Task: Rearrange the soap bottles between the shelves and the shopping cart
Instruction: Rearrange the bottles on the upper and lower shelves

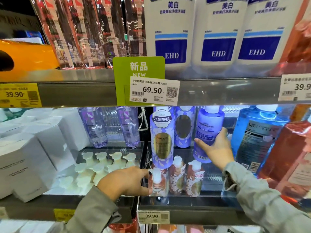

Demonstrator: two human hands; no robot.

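On the middle shelf my right hand (217, 149) grips a tall blue-violet soap bottle (207, 130) with a white cap, standing upright with its back label toward me. My left hand (127, 181) holds a small reddish floral bottle (157, 182) at the shelf's front edge, thumb and fingers around its side. Two more small reddish bottles (178, 176) stand to its right. Behind them is a tall purple floral bottle with a gold oval label (161, 137), and another like it (183, 126) further back. No shopping cart is in view.
White EHD bottles (218, 31) fill the upper shelf behind a green price tag (139, 76). A large blue bottle (257, 137) and red ones (289, 153) stand at the right. White boxes (33, 148), cream pump tops (101, 165) and clear violet bottles (94, 126) are at the left.
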